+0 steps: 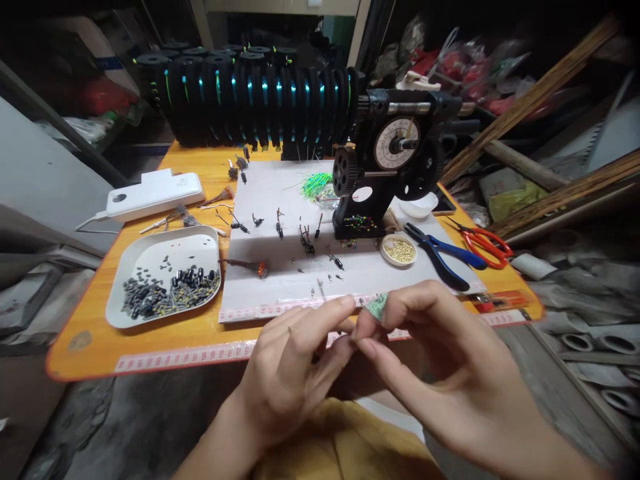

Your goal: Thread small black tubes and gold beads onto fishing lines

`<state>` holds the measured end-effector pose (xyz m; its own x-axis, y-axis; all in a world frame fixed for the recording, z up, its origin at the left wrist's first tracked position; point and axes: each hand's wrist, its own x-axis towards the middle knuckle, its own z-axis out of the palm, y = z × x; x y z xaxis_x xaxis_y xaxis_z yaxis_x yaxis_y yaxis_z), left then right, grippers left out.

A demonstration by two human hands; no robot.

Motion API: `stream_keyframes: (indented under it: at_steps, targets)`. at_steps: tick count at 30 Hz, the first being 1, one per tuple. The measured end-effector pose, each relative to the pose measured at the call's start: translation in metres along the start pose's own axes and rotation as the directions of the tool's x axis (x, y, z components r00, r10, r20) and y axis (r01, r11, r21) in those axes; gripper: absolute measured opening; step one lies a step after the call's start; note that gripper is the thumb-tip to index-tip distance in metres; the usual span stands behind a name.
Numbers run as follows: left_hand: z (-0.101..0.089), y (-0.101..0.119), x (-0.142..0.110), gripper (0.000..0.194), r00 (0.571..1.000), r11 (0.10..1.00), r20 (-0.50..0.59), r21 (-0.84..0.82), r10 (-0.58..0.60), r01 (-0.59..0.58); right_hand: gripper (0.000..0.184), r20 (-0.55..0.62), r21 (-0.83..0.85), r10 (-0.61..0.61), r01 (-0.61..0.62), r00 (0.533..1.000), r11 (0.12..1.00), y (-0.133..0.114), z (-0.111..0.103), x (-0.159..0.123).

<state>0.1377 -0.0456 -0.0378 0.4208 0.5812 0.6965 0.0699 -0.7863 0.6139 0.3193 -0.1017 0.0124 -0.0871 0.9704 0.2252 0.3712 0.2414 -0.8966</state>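
My left hand [299, 363] and my right hand [445, 353] meet in front of the table's near edge, fingertips touching. A small pale-green, rough-textured bundle [377, 305] pokes out from between the curled fingers of my right hand; its kind is not clear. My left thumb and fingers are drawn together close to it, and whatever they pinch is too small to make out. Beyond the hands, several small black cylindrical pieces with thin wire ends [307, 241] lie on a white sheet [270, 280]. An orange-tipped piece [262, 269] lies among them.
A white tray [114, 293] of small dark and yellow parts stands left, below a white power bank [155, 195]. Behind is a black geared machine [365, 200] with spools [260, 100]. At right are a dish of golden beads [399, 253], blue-handled pliers [443, 257] and red-handled scissors [485, 247].
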Motion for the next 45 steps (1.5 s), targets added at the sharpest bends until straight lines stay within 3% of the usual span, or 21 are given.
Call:
stream_keyframes:
  at_steps: [5, 8, 10, 12, 15, 17, 18, 21, 23, 29, 34, 37, 42, 45]
  targets:
    - [-0.017, 0.002, 0.018, 0.035, 0.972, 0.964, 0.163, 0.178, 0.169, -0.197, 0.024, 0.075, -0.212, -0.072, 0.086, 0.995, 0.973, -0.008, -0.015, 0.012]
    - [-0.023, 0.005, 0.022, 0.023, 0.961, 0.946, 0.171, 0.206, 0.216, -0.249, 0.025, 0.115, -0.217, -0.08, 0.103, 0.99, 0.971, -0.011, -0.019, 0.016]
    - [-0.021, 0.008, 0.021, 0.02, 0.978, 0.965, 0.114, 0.181, 0.174, -0.193, 0.025, 0.114, -0.098, -0.037, 0.048, 0.993, 0.994, -0.01, -0.015, 0.016]
    - [-0.018, 0.012, 0.018, 0.02, 0.998, 0.994, 0.031, 0.099, 0.053, -0.056, 0.027, 0.078, 0.095, -0.005, -0.002, 0.997, 0.995, -0.006, -0.008, 0.014]
    - [-0.014, 0.019, 0.013, 0.019, 0.985, 0.987, -0.068, -0.056, -0.156, 0.153, 0.032, -0.097, 0.284, -0.068, 0.093, 0.993, 0.954, 0.001, 0.004, 0.011]
    - [-0.015, 0.024, 0.009, 0.018, 0.961, 0.96, -0.087, -0.123, -0.264, 0.252, 0.039, -0.185, 0.176, -0.238, 0.271, 0.953, 0.946, 0.007, 0.006, 0.009]
    - [-0.016, 0.027, 0.008, 0.018, 0.948, 0.946, -0.085, -0.144, -0.306, 0.292, 0.042, -0.164, 0.066, -0.35, 0.364, 0.922, 0.929, 0.009, 0.005, 0.008]
    - [-0.02, 0.031, 0.008, 0.017, 0.928, 0.924, -0.088, -0.166, -0.361, 0.344, 0.043, 0.045, -0.217, -0.53, 0.526, 0.847, 0.823, 0.015, -0.004, 0.008]
    - [-0.022, 0.031, 0.008, 0.017, 0.929, 0.925, -0.086, -0.164, -0.361, 0.344, 0.038, 0.116, -0.299, -0.525, 0.534, 0.843, 0.791, 0.015, -0.008, 0.009]
    - [-0.024, 0.028, 0.009, 0.017, 0.932, 0.932, -0.069, -0.106, -0.355, 0.347, 0.024, 0.09, -0.406, -0.562, 0.545, 0.822, 0.733, 0.005, -0.007, 0.014]
    - [-0.026, 0.02, 0.01, 0.015, 0.945, 0.946, -0.051, -0.018, -0.325, 0.324, 0.027, 0.085, -0.441, -0.493, 0.476, 0.866, 0.761, 0.01, -0.007, 0.009]
    - [-0.026, 0.012, 0.01, 0.013, 0.95, 0.95, -0.057, 0.046, -0.307, 0.31, 0.025, 0.07, -0.515, -0.476, 0.44, 0.877, 0.736, 0.023, -0.004, 0.007]
    - [-0.021, 0.005, 0.01, 0.016, 0.985, 0.978, -0.061, 0.128, -0.158, 0.165, 0.02, 0.146, -0.601, -0.561, 0.523, 0.815, 0.604, 0.031, 0.007, 0.014]
    - [-0.02, 0.005, 0.011, 0.017, 0.994, 0.988, -0.055, 0.114, -0.096, 0.102, 0.02, 0.178, -0.578, -0.591, 0.57, 0.787, 0.585, 0.027, 0.009, 0.019]
